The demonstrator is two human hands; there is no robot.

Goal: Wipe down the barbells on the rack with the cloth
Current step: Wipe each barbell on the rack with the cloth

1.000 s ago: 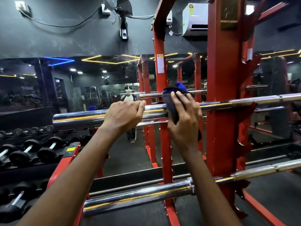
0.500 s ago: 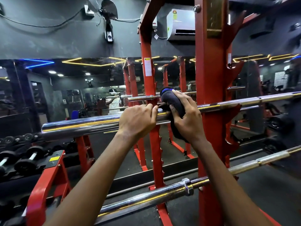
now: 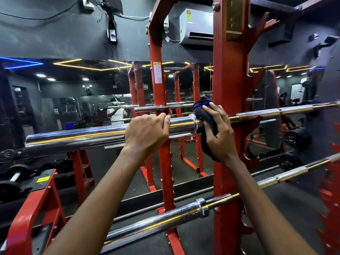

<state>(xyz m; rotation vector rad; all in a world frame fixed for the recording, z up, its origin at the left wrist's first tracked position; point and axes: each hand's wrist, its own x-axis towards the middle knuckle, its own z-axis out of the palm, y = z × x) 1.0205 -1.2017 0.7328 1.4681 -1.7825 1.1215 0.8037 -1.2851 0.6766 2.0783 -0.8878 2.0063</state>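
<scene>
A chrome upper barbell [image 3: 77, 134] lies level across the red rack [image 3: 228, 100], a dark cloth with a blue edge [image 3: 206, 115] draped over it just past the sleeve collar, while a second chrome barbell [image 3: 165, 219] rests on lower pegs.

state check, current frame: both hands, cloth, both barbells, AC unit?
left hand: closed over the upper barbell's sleeve, bracing it
right hand: pressing the cloth onto the bar beside the collar
cloth: bunched, draped over the bar, tail hanging below
upper barbell: lying across the red rack, unloaded
lower barbell: racked, untouched, unloaded
air conditioner: wall-mounted; running or not, cannot tell
</scene>
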